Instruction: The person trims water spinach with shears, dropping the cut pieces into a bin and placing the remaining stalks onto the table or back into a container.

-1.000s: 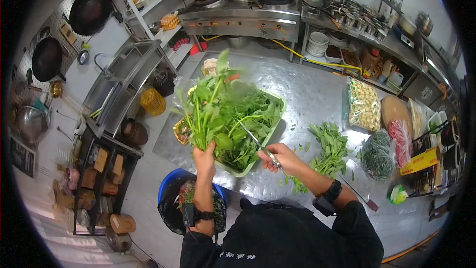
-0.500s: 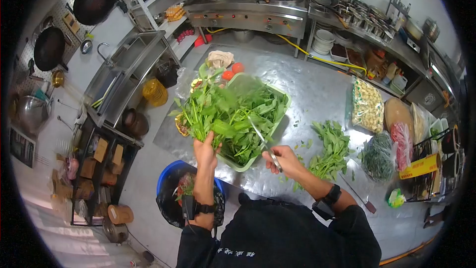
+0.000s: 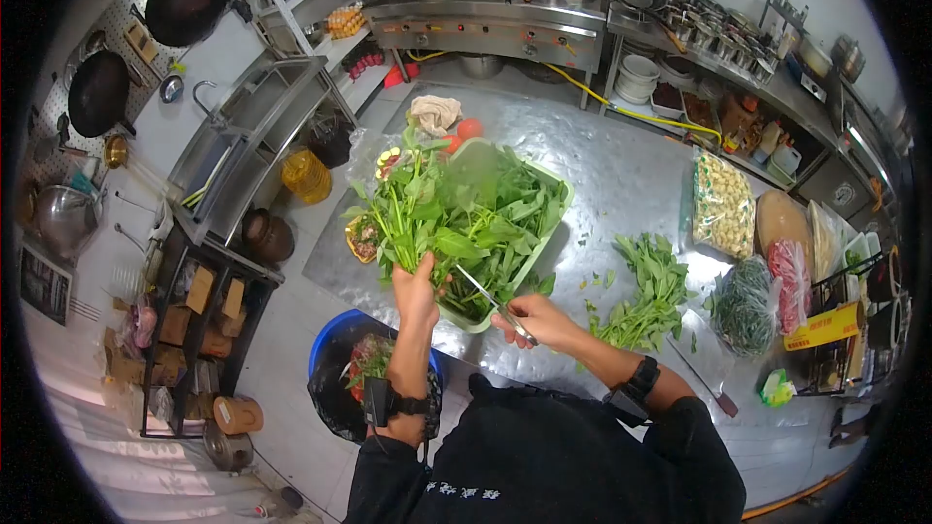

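Observation:
My left hand (image 3: 416,293) is closed round the stems of a bunch of leafy greens (image 3: 413,209), whose leaves spread up and forward over a pale green basket (image 3: 549,233). More cut greens (image 3: 524,199) fill that basket. My right hand (image 3: 536,320) grips metal scissors (image 3: 493,301); their blades point up and left, with the tips close to the held stems by my left fingers. On the table right of my right hand lies a loose pile of the same greens (image 3: 646,281).
A black-lined blue bin (image 3: 330,344) stands below the table's left edge. Tomatoes (image 3: 469,128) and a cloth (image 3: 435,114) lie behind the basket. At right are a knife (image 3: 704,378), a bag of pale pieces (image 3: 723,204) and bagged green strands (image 3: 743,296). A stove (image 3: 485,31) is at the back.
My left hand and the bunch have shifted a little right and up. My right hand has moved left and slightly down, bringing the scissors nearer the held stems.

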The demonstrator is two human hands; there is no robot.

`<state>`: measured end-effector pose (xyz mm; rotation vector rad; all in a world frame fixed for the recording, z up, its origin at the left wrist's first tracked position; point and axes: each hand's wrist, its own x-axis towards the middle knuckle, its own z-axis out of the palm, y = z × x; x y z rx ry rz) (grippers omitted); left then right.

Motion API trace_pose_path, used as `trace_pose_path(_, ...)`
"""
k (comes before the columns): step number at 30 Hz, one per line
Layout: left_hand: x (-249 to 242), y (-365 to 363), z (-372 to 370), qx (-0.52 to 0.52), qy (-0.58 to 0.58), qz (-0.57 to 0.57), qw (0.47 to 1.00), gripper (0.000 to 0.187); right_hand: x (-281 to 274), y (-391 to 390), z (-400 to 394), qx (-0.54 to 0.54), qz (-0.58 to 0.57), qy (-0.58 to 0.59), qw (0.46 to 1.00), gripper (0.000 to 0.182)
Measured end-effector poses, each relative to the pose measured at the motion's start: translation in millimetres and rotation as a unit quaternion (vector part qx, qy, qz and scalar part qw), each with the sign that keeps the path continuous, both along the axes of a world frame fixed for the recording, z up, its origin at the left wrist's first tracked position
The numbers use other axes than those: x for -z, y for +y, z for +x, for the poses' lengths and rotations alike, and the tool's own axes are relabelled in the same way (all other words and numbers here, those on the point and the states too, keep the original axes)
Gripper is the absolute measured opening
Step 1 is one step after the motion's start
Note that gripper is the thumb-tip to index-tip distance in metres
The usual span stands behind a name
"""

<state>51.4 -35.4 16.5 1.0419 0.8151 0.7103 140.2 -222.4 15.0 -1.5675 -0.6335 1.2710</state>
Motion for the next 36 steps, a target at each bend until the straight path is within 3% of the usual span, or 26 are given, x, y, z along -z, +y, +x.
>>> trace_pose_path(5,12,10,-1,-0.023,-0.020,0.062,0.998,0.019,12,-7,1,0.027,0.012,0.013,0.999,0.038)
trace_pose_path(8,23,18,-7,-0.018,-0.054,0.078,0.995,0.017,8,-15,5,0.119,0.015,0.035,0.992,0.035)
trace_pose_path(11,-3,8,-19,0.032,-0.045,0.033,0.998,0.021,15,-21,15,0.176,0.060,0.056,0.981,0.035)
trace_pose_path(15,-4,-9,-17,0.042,-0.098,0.020,0.994,0.017,9,-17,20,0.241,0.129,0.042,0.961,0.025)
trace_pose_path(20,-11,-34,-14,0.126,-0.091,0.006,0.988,0.016,-13,2,14,0.258,0.195,0.046,0.945,0.032)
trace_pose_path(24,-9,-59,-2,0.126,-0.085,-0.003,0.988,0.018,-3,17,9,0.252,0.186,-0.102,0.944,0.034)
trace_pose_path(27,-14,-68,4,0.142,-0.068,-0.014,0.987,0.019,-4,16,6,0.315,0.243,0.001,0.917,0.033)
trace_pose_path(36,-2,-68,20,0.131,-0.088,0.004,0.987,0.022,-9,-41,34,0.324,0.166,-0.055,0.930,0.021)
